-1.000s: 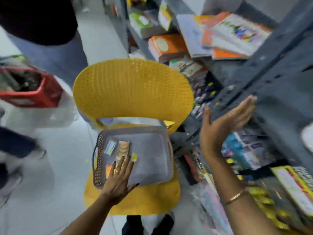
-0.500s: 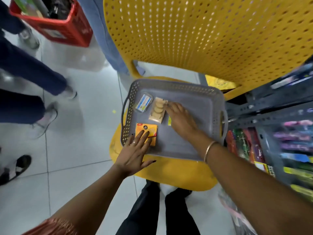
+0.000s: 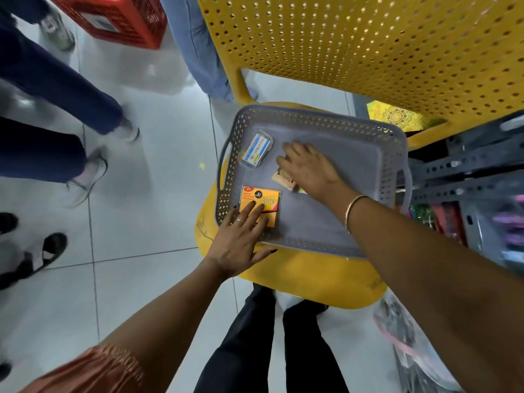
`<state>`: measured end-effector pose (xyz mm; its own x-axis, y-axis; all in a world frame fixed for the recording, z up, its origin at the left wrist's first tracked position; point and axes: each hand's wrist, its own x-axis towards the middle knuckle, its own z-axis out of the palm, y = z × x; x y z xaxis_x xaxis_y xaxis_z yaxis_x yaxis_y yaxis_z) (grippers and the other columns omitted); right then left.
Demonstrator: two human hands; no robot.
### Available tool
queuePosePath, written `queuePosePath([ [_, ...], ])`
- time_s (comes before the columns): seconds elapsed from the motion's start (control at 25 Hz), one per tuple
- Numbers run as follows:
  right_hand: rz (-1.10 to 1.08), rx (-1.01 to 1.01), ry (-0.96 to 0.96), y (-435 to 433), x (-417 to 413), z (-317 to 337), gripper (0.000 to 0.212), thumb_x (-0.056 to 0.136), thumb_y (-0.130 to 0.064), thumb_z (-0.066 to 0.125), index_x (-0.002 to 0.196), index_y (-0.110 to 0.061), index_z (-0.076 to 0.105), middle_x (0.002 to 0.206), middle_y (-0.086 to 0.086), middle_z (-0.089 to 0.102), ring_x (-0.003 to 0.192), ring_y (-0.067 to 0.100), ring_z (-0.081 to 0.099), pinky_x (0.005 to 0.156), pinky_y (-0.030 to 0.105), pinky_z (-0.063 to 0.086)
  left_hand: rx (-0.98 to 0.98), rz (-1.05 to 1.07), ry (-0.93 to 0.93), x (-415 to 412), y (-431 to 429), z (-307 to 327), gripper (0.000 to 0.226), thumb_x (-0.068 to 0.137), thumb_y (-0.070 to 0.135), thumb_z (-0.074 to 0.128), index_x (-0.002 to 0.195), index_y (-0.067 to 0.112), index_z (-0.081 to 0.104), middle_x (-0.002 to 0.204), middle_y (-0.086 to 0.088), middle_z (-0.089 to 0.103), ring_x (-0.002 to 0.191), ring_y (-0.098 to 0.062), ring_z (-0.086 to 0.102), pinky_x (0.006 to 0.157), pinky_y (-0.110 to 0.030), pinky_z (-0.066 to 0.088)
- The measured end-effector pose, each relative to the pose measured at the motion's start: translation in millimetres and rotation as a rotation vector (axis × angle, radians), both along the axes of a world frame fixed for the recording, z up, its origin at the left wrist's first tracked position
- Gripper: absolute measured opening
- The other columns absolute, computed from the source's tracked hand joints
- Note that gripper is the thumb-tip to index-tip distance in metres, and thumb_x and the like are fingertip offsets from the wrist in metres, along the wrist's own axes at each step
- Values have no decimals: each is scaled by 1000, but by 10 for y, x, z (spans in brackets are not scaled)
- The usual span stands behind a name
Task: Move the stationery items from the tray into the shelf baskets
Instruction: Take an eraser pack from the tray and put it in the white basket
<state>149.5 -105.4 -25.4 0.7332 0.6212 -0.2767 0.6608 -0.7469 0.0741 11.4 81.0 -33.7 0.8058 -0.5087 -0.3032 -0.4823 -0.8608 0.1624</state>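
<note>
A grey tray (image 3: 377, 154) sat on the seat of a yellow chair (image 3: 312, 276), which served as a low stand beside the metal shelf (image 3: 465, 165) at three o'clock, probably so the goods were within one reach of it. Three items were left in the tray, all crowded toward its nine o'clock side: a small blue-and-white packet (image 3: 256, 148) at about ten o'clock, a tan card pack (image 3: 283, 177) near the middle, and an orange sticky-notes pack (image 3: 262, 201) at about seven o'clock.

The left hand (image 3: 241, 242) lay flat over the tray's near rim, fingers (image 3: 249, 209) spread and resting on the sticky notes; it gripped nothing, and I judged it was either steadying the tray on the slick seat or claiming that pack. The right hand (image 3: 309, 168) came in from four o'clock, palm down over the card pack with the fingers loosely curled over its far end. The grip looked about to close, but the palm hid the fingertips, so I could not tell whether the pack was pinched or only touched.

No shelf basket showed from where I stood. Other people's legs (image 3: 56, 89) and a red basket (image 3: 119, 18) crowded the floor from nine to eleven o'clock, so any lift had to go right.
</note>
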Motion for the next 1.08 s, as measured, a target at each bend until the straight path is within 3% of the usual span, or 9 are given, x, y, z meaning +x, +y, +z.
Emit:
queuePosePath([
  [0.16, -93, -26, 98, -196, -23, 149, 42, 85, -12, 55, 125, -8, 44, 126, 18, 55, 121, 36, 47, 115, 45, 23, 37, -19, -5, 5, 3, 38, 76, 90, 65, 16, 129, 9, 51, 142, -15, 42, 134, -31, 32, 104, -56, 15],
  [0.28, -236, 44, 114, -399, -46, 496, 46, 80, -25, 62, 121, -8, 48, 120, 19, 58, 117, 36, 48, 116, 45, 19, 37, -27, 23, 55, -22, 181, 78, 90, 66, 14, 135, 10, 45, 145, -15, 37, 136, -30, 24, 105, -56, 12],
  [0.48, -474, 229, 45, -768, -88, 1467, 48, 81, -32, 60, 119, -5, 50, 120, 17, 55, 118, 34, 46, 90, 45, 45, -33, -50, -75, 352, -300, 731, 82, 91, 66, 11, 129, 5, 51, 142, -16, 42, 132, -31, 35, 107, -48, 18],
  [0.68, -658, 366, -185, -1267, -198, 2710, 46, 82, -44, 61, 112, -10, 54, 111, 11, 60, 111, 30, 50, 79, 43, 48, -161, -155, -265, 907, -839, 1710, 82, 91, 66, 12, 126, 5, 54, 139, -17, 46, 131, -30, 28, 102, -52, 27],
  [0.76, -719, 408, -256, -1487, -315, 3189, 46, 82, -45, 60, 113, -12, 54, 112, 9, 59, 112, 28, 50, 80, 41, 47, -190, -211, -324, 1094, -1087, 2062, 81, 91, 66, 13, 126, 5, 54, 139, -17, 46, 130, -29, 28, 100, -50, 25],
  [0.88, -789, 407, -354, -1871, -608, 3824, 44, 80, -42, 61, 113, -15, 53, 113, 7, 59, 113, 27, 50, 83, 39, 47, -243, -313, -392, 1238, -1546, 2520, 80, 91, 66, 14, 129, 6, 52, 141, -16, 44, 132, -29, 31, 100, -50, 22],
  [1.08, -993, 364, -522, -2608, -1354, 4556, 54, 77, -57, 50, 111, -16, 55, 109, 6, 61, 109, 26, 52, 84, 39, 48, -336, -583, -472, 1037, -2600, 3147, 81, 93, 62, 10, 119, 3, 59, 130, -17, 55, 122, -32, 48, 99, -46, 24],
])
